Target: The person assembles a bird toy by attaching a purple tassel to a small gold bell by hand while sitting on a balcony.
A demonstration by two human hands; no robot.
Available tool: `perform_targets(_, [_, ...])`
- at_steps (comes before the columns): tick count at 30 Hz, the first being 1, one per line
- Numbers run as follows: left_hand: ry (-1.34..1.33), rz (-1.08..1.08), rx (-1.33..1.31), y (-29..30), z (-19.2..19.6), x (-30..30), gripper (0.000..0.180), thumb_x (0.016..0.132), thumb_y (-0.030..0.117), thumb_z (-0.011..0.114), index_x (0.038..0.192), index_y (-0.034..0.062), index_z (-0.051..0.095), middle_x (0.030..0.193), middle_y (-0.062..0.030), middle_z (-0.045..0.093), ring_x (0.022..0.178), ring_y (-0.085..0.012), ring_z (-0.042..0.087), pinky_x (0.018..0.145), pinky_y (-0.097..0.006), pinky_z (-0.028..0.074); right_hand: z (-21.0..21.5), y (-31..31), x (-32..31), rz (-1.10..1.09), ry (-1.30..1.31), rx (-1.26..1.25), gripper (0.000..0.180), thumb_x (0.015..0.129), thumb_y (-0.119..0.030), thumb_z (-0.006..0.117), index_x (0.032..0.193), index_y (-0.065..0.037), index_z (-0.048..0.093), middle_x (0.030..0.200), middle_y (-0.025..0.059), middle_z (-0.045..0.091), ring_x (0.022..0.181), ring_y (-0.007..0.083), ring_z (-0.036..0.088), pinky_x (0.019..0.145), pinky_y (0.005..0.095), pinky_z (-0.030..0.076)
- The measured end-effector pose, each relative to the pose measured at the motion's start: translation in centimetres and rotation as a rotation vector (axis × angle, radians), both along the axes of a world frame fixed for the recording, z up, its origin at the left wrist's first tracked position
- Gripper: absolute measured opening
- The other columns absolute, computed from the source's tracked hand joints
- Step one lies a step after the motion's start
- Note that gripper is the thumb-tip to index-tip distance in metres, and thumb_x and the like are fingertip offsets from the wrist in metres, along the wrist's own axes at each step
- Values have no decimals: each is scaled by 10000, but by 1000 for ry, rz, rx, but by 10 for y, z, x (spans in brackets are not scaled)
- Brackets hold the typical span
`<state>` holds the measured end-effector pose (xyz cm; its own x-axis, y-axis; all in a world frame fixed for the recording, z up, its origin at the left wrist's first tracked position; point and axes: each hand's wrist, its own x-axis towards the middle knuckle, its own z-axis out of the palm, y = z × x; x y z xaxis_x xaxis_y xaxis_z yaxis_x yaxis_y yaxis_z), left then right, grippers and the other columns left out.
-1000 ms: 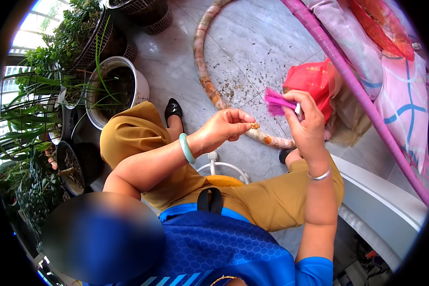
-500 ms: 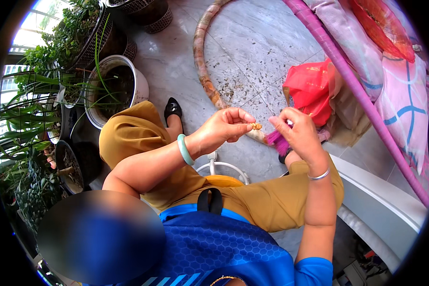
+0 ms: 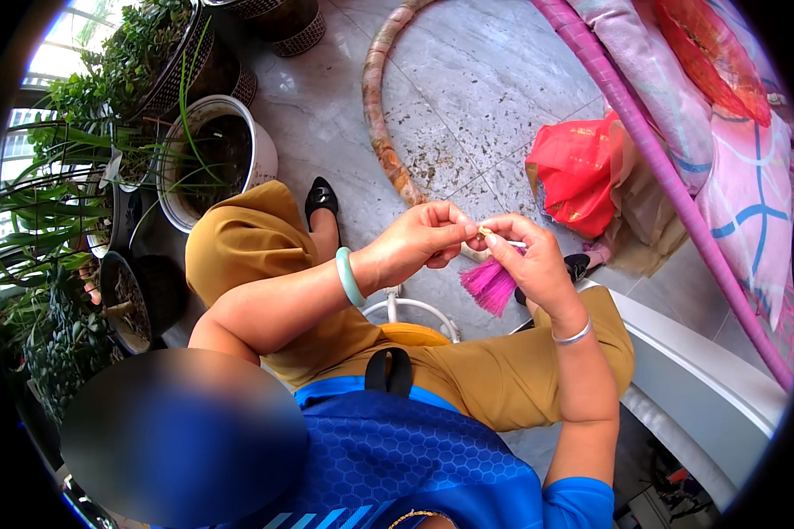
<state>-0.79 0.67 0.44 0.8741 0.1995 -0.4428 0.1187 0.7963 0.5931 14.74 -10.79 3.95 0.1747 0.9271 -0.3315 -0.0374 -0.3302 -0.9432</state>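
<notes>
In front of my lap, the fingertips of both hands meet. My left hand (image 3: 432, 234), a pale green bangle at its wrist, is closed in a pinch on a small knobbly golden piece (image 3: 483, 232). From the other side, the thumb and forefinger of my right hand (image 3: 538, 264) reach up to that piece and seem to touch it. A magenta bunch of fibres, like a tassel or brush head (image 3: 490, 286), hangs from my right hand. Beside it a thin white stick (image 3: 516, 244) shows between the fingers. My fingers partly hide the golden piece and the stick.
A tape-wrapped hoop (image 3: 376, 97) lies on the tiled floor around scattered dark bits. A red bag (image 3: 573, 172) stands beyond my right hand, under a slanting purple hoop (image 3: 662, 167). Potted plants (image 3: 216, 159) line the left side. White furniture (image 3: 706, 361) borders my right.
My right hand has moved left and met my left hand at the golden piece. The magenta bunch has swung left with it and now hangs lower and more fanned out.
</notes>
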Motion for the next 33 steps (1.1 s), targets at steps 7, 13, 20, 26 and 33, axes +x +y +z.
perform_targets(7, [-4,-11,-18,1,2,0,153,876,193,601,921,54,553,834,-27,593,561,-32,388,463,-176,283,0,-2,-1,-33,44,2,154,876,-45,540,1005,32,575,922,97,643,862,140,619,771,251,488])
perform_targets(13, [-31,-10,-11,0,0,0,129,879,158,589,928,45,550,840,-25,583,557,-31,384,462,-178,282,0,-4,-1,4,-50,35,164,860,-17,546,1013,36,574,940,92,637,885,132,615,788,256,497])
perform_targets(20, [-24,-13,-15,-3,-1,1,110,873,145,595,914,53,552,842,-28,584,555,-38,385,458,-184,287,0,-6,1,-3,-122,25,166,842,-21,570,1000,24,588,922,78,636,838,116,608,746,234,488])
perform_targets(26, [-36,-10,-14,-4,-4,1,110,865,148,609,908,63,554,842,-27,599,555,-40,397,456,-183,295,0,-3,-2,-67,-150,18,106,838,-34,587,932,16,591,875,64,633,819,101,600,720,232,481])
perform_targets(33, [-12,2,95,-5,1,2,159,861,145,617,986,57,575,838,7,608,575,-22,411,485,-166,311,-11,-6,-1,-86,-52,-71,121,833,-70,613,914,9,570,818,38,613,774,76,572,697,229,471])
